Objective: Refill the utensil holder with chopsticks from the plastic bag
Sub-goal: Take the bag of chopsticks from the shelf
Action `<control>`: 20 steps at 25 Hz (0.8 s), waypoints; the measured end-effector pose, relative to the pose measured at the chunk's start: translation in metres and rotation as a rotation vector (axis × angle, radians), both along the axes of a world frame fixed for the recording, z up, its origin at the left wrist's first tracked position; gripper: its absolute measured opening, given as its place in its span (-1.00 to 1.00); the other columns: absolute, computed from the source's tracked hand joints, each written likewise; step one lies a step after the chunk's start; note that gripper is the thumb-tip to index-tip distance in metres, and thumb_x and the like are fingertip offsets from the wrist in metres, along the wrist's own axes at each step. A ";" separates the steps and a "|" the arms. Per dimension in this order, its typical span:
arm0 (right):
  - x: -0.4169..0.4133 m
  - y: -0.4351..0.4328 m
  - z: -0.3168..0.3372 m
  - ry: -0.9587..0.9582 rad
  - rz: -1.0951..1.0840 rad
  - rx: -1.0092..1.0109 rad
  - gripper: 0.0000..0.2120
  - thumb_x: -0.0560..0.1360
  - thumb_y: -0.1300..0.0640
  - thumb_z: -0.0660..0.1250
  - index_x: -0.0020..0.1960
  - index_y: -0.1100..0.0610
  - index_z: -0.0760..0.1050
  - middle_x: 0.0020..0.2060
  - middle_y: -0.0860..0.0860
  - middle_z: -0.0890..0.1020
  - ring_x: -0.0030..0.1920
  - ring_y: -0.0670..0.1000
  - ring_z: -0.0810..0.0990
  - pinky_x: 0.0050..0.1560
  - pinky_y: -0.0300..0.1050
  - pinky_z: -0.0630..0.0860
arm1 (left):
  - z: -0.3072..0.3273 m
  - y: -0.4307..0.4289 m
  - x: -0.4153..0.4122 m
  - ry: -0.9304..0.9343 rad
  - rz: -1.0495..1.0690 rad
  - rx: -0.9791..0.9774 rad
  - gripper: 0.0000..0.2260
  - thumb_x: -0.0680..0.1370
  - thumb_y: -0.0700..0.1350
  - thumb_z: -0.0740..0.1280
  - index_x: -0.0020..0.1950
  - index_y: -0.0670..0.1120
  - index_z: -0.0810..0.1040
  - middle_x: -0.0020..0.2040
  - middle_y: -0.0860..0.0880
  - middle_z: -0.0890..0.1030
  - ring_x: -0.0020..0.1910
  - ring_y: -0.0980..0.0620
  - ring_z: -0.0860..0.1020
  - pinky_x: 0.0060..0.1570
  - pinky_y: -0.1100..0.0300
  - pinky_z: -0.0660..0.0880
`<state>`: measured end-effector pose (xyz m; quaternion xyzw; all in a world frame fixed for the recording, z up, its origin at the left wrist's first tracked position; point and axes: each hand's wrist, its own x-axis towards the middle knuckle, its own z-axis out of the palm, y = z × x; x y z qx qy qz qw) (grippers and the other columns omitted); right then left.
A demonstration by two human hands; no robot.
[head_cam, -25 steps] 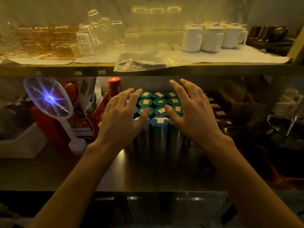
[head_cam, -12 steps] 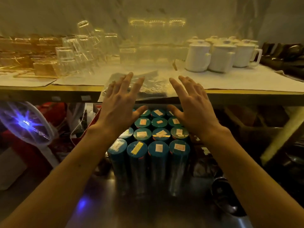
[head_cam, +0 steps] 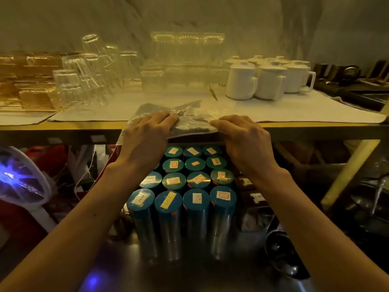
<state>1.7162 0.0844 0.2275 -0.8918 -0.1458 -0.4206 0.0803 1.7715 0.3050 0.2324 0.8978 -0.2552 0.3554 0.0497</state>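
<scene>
now clear crinkled plastic bag (head_cam: 189, 118), dark contents inside.

Crinkled clear plastic bag (head_cam: 189, 116), dark contents, flat at shelf edge (head_cam: 63, 125)

Dim yellow light – blue glow at left – soft focus, curved edges

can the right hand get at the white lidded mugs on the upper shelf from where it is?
Probably yes. The right hand rests on the plastic bag at the shelf's front edge, and the white lidded mugs stand further back to its right. Only bare shelf liner lies between; nothing blocks the way.
</scene>
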 end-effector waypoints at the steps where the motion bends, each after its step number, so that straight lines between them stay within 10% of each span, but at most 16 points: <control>1: -0.005 -0.001 0.001 -0.023 0.012 0.023 -0.72 0.56 0.21 0.29 0.25 0.06 0.54 0.13 0.06 0.64 0.12 0.12 0.59 -0.04 0.11 0.57 | 0.001 0.000 -0.005 -0.012 -0.002 -0.008 -0.60 0.55 -0.24 0.35 0.39 -0.06 0.48 0.33 -0.10 0.56 0.24 -0.21 0.56 0.18 -0.12 0.48; 11: -0.063 -0.008 -0.016 -0.090 0.185 0.787 -0.52 0.47 0.28 0.41 0.35 0.21 0.38 0.22 0.09 0.57 0.17 -0.24 0.46 0.13 -0.55 0.33 | 0.008 0.009 -0.105 -0.085 -0.043 -0.139 -0.71 0.58 -0.21 0.31 0.30 -0.17 0.55 0.25 -0.19 0.61 0.20 -0.25 0.59 0.13 -0.19 0.53; 20: -0.136 0.050 -0.064 0.317 0.326 1.395 -0.28 0.43 0.01 0.48 0.47 0.03 0.19 0.34 0.06 0.49 0.30 -0.05 0.51 0.21 -0.10 0.52 | -0.039 0.069 -0.169 0.141 -0.240 -0.374 -0.80 0.62 -0.20 0.18 0.14 -0.17 0.56 -0.29 -0.06 0.58 -0.36 -0.01 0.55 -0.38 0.29 0.34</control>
